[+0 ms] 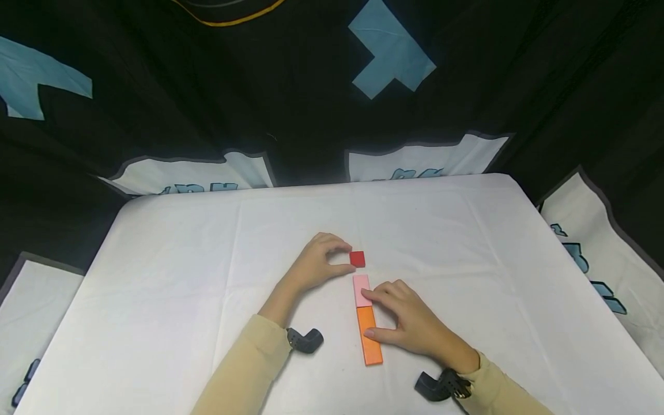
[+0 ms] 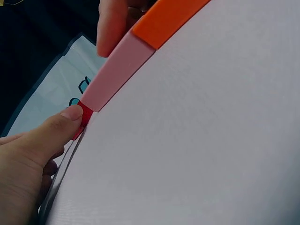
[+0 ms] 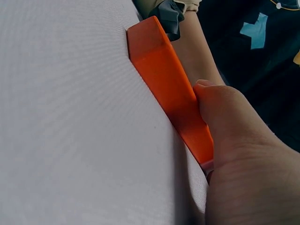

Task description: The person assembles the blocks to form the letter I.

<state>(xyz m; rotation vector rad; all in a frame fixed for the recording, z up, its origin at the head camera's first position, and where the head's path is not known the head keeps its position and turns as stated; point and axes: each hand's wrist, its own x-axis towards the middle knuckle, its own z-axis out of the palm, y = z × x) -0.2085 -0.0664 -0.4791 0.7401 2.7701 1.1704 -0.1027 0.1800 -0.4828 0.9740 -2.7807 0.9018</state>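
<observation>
A small red block (image 1: 357, 259) is pinched between the thumb and fingertips of my left hand (image 1: 320, 262). Nearer to me on the white table lies a pink block (image 1: 361, 283), its near end meeting a longer orange block (image 1: 371, 350). The two form a line, with a gap between the pink and red ones in the head view. My right hand (image 1: 412, 323) lies over this line from the right, thumb on the orange block and index fingertip at the pink one. In the right wrist view, the thumb (image 3: 229, 112) rests along the orange block's edge.
White cloth covers the table (image 1: 171, 300). Dark curtains (image 1: 290, 109) with pale blue shapes hang behind its far edge and along the sides. A black wrist mount (image 1: 305, 340) sticks out from the left sleeve, another mount (image 1: 434, 386) from the right one.
</observation>
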